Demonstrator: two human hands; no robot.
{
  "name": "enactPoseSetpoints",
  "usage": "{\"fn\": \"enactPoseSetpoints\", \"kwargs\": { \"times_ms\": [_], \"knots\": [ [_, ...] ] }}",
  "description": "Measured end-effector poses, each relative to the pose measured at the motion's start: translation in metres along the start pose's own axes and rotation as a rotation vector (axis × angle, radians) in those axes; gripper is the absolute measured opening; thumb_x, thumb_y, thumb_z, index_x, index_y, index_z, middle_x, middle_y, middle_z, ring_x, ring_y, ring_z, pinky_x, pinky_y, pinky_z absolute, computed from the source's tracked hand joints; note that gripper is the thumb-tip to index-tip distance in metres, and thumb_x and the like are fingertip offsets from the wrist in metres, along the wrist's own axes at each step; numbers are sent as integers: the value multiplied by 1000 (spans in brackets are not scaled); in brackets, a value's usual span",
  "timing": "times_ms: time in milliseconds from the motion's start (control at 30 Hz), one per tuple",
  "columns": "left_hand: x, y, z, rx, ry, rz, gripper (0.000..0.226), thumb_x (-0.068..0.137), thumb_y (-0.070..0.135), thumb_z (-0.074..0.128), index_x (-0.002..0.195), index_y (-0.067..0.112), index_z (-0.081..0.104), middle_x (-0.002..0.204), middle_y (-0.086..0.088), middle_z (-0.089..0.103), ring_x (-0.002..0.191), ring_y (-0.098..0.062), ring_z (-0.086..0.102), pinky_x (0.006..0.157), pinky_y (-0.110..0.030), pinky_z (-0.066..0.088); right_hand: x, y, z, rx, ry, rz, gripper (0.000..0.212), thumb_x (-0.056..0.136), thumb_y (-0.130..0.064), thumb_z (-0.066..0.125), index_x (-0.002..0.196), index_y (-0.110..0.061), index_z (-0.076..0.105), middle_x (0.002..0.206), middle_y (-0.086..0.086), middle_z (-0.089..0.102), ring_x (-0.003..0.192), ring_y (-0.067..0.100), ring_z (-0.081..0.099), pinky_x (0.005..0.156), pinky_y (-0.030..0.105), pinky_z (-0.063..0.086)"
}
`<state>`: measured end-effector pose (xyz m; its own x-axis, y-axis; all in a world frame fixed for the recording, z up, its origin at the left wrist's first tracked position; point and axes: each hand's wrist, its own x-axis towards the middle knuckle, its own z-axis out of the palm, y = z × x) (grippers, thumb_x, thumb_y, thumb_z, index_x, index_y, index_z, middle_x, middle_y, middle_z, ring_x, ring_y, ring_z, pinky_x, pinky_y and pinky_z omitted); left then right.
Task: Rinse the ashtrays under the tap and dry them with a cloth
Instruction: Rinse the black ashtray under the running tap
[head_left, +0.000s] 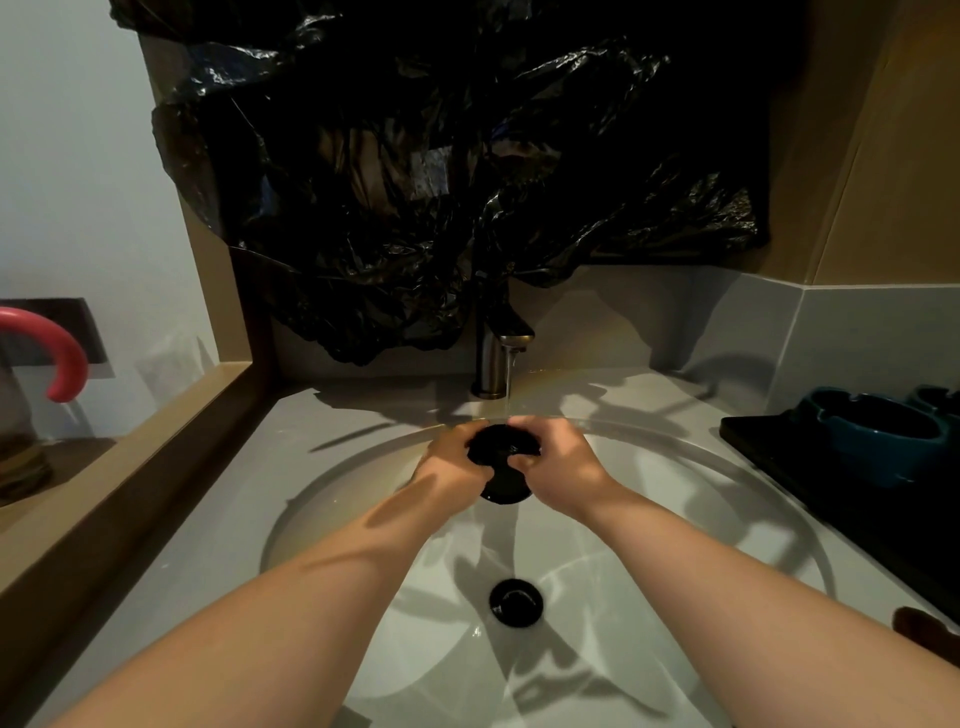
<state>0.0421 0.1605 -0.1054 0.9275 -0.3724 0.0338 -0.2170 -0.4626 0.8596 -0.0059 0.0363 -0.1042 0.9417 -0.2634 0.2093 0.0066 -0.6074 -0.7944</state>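
A dark round ashtray (503, 462) is held over the white sink (675, 499), just below the tap (501, 353), which runs a thin stream of water. My left hand (449, 462) grips its left side and my right hand (558, 460) grips its right side, fingers curled over the rim. Much of the ashtray is hidden by my fingers. Two teal ashtrays (878, 431) sit on a black tray (779, 447) on the counter to the right.
A crumpled black plastic sheet (441, 182) covers the wall behind the tap. The sink drain (516, 601) lies near me. A wooden ledge (156, 467) runs along the left, with a pink hooked handle (57, 353) beyond it. A dark brown object (924, 629) pokes in at the right edge.
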Motion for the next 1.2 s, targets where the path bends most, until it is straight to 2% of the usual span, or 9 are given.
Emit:
{"fn": "enactPoseSetpoints", "kwargs": {
  "times_ms": [133,200,333,433,600,767,933,1100,1200],
  "knots": [
    [2,-1,-1,-136,37,-66,51,85,-3,63,131,18,52,118,-7,58,108,-29,60,84,-47,57,0,-3,-6,-8,23,9,48,90,-6,60,136,-12,48,131,4,55,124,19,49,100,24,36],
    [3,-1,-2,-254,37,-129,46,85,-3,64,126,15,52,119,-9,59,108,-32,62,82,-46,58,-1,-3,-10,49,2,22,54,87,-5,64,138,-10,45,130,4,55,120,17,50,96,22,37],
    [4,-1,-4,-459,8,-200,45,87,-3,63,126,12,48,128,-16,57,110,-34,62,80,-41,58,1,5,-16,172,1,104,51,84,1,66,131,-6,48,120,14,61,106,23,59,90,29,48],
    [4,-3,-2,-298,-12,-161,55,85,-3,65,134,14,46,131,-12,55,111,-30,60,81,-40,58,4,7,-16,141,44,111,43,83,1,66,124,-4,54,114,14,63,101,24,60,85,31,48],
    [2,-3,-1,-42,57,14,56,82,2,67,133,20,51,119,-3,59,107,-24,59,88,-43,56,2,3,-9,4,52,35,40,87,0,62,126,-7,55,112,6,61,110,24,56,94,27,43],
    [3,0,-3,-257,72,-139,49,82,-3,68,127,11,53,119,-7,58,111,-31,59,82,-42,58,3,-1,-10,22,92,37,52,86,-9,66,135,-9,48,123,6,58,116,21,54,97,26,41],
    [2,1,-6,-523,14,-216,48,86,-8,62,130,5,47,128,-18,57,112,-34,61,80,-37,57,4,8,-16,203,23,153,50,82,-2,69,129,-6,51,116,14,63,109,27,60,92,31,48],
    [0,-3,-6,-490,-113,-279,43,92,-2,57,133,7,47,124,-16,60,109,-28,63,73,-33,58,6,8,-13,252,79,158,44,80,-3,72,121,-7,57,111,15,62,104,28,61,96,42,49],
    [2,-4,-6,-458,-154,-291,39,95,9,55,133,7,49,120,-12,64,106,-25,64,73,-34,58,7,8,-13,273,128,187,40,82,-14,72,118,-6,58,107,17,63,97,29,63,85,40,54]
  ]
}}
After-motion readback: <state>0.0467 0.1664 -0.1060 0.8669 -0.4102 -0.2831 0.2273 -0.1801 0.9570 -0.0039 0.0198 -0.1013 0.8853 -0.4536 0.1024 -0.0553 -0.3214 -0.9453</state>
